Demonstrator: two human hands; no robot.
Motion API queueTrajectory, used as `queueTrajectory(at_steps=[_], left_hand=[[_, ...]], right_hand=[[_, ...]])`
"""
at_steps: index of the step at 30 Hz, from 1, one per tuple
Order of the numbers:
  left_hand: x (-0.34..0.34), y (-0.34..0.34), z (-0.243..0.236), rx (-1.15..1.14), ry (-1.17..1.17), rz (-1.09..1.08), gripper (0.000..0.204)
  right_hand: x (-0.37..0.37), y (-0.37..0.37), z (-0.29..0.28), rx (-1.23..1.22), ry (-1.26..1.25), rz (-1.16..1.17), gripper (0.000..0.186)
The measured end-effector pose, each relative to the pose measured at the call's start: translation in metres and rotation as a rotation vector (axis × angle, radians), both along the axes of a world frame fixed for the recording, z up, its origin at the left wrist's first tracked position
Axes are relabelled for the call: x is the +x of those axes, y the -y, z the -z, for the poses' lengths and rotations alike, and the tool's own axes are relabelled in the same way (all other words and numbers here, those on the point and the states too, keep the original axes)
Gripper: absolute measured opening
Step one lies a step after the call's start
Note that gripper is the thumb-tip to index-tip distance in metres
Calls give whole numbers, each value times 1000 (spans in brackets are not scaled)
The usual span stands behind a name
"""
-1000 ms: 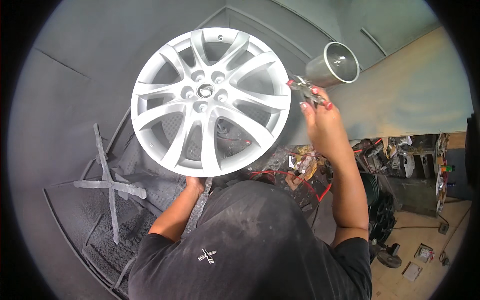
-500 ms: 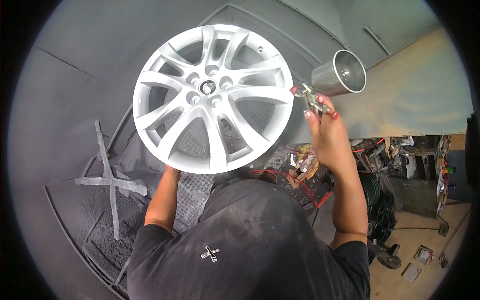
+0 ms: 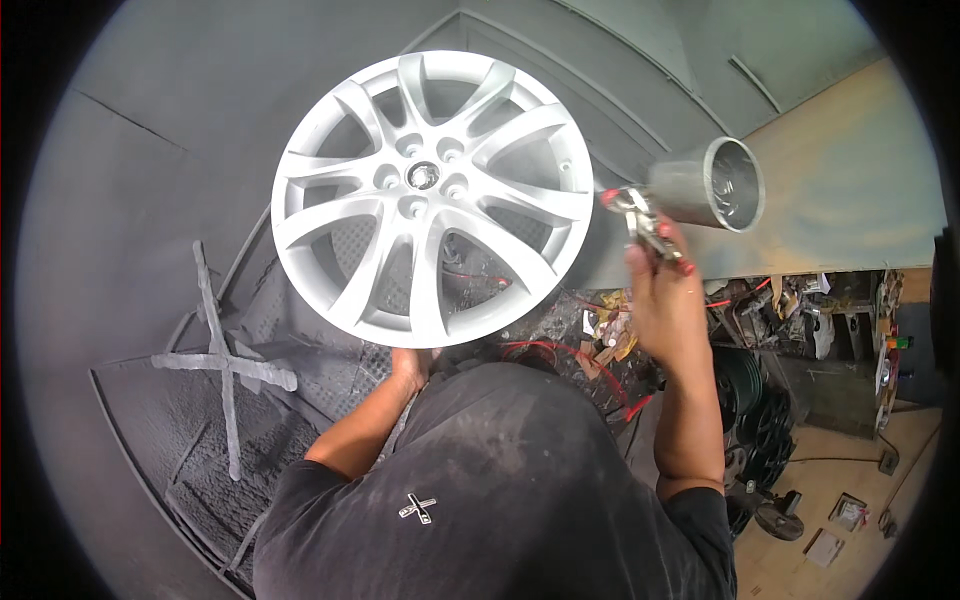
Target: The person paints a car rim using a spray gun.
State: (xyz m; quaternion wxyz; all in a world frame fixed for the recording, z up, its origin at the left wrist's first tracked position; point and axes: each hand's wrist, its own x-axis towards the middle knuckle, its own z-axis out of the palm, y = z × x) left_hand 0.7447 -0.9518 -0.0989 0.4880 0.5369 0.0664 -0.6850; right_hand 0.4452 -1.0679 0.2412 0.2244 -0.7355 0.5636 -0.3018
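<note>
A white-painted alloy wheel (image 3: 512,190) with paired spokes and a dark-centred hub cap faces up in front of me. My left hand (image 3: 410,366) is at its near lower edge; the rim hides the fingers, so their grip cannot be made out. To the right of the wheel, my right hand (image 3: 668,305) is wrapped round a metal spray gun (image 3: 645,222) with red parts. A silvery metal paint cup (image 3: 690,190) is attached to the gun and tips to the right. The gun's red front end points toward the rim, apart from it.
A grey-painted cross-shaped stand (image 3: 222,362) lies at left. Red hose (image 3: 575,350) runs through clutter below the wheel. At right are a pale panel (image 3: 850,180), a cluttered shelf (image 3: 835,340) and dark coiled hose (image 3: 740,385). Grey sheeting surrounds the far side.
The wheel has turned clockwise and shifted slightly right. My left hand has moved right along its lower edge. My right hand has drawn the spray gun and cup right and nearer to me.
</note>
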Motion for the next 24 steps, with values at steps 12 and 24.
queueTrajectory(at_steps=[12, 24], left_hand=[[63, 29, 25, -72, 293, -391, 40], [-70, -7, 3, 16, 228, -476, 20]], right_hand=[[-77, -45, -3, 323, 292, 131, 23], [-93, -31, -18, 122, 127, -314, 31]])
